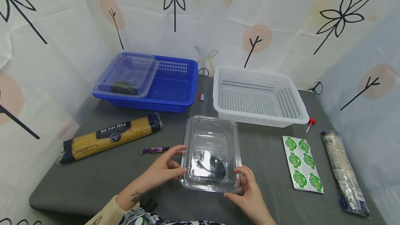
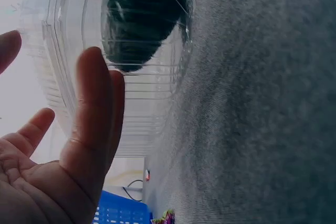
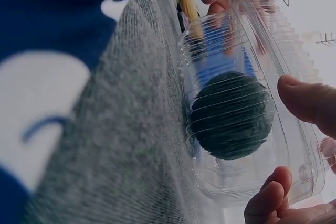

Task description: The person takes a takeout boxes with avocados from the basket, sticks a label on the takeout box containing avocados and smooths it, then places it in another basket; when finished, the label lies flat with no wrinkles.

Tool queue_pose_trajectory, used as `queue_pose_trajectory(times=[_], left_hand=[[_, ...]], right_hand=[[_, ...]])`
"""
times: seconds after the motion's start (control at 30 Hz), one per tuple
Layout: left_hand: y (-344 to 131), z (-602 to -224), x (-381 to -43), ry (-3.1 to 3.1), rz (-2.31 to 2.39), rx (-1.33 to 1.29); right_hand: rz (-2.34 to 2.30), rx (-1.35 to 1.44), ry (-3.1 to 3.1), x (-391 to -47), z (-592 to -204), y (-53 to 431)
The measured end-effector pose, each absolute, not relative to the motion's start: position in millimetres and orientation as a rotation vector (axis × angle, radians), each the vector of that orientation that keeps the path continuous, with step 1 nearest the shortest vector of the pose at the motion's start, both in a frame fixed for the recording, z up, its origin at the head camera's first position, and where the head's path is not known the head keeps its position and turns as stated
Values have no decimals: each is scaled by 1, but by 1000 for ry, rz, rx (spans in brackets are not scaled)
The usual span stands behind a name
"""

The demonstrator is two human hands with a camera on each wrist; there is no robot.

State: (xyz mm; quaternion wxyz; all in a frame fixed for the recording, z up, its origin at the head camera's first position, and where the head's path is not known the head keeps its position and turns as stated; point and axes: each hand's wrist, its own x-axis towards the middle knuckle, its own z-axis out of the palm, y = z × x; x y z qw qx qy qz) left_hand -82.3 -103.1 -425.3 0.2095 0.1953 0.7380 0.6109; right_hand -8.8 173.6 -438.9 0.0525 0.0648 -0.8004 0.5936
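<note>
A clear plastic clamshell box (image 1: 215, 138) stands on the grey tabletop in front of the person, its lid lying over the base. Inside sits a dark, rounded lump (image 3: 231, 116), hard to make out through the ridged plastic. The left hand (image 1: 167, 167) is at the box's left side, its fairly straight fingers (image 2: 94, 98) touching the wall and rim. At the near right corner, the right hand (image 1: 248, 192) holds the box, thumb on the front edge and fingers on the right edge. Left of the box lies a purple wrapped candy (image 1: 155, 150).
A blue basket (image 1: 178, 105) at the back holds another clear box (image 1: 134, 67) with a dark lump. Beside it stands a white basket (image 1: 259, 117). Spaghetti (image 1: 109, 138) lies left; green stickers (image 1: 303, 164), a long packet (image 1: 345, 173) and a small red-handled item (image 1: 311, 122) lie right.
</note>
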Motion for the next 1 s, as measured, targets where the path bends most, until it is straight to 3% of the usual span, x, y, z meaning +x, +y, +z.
queue_pose_trajectory(times=[0.43, 0.77, 1.0], left_hand=[[-98, -399, -79, 2055, 1727, 489], [-101, -399, -80, 2079, 1731, 466], [-102, -396, -80, 2124, 1687, 461]], right_hand=[[1741, -7, -2471, -18, -428, 201], [799, -712, -2856, -48, -416, 318], [440, -984, -3265, -61, -410, 371]])
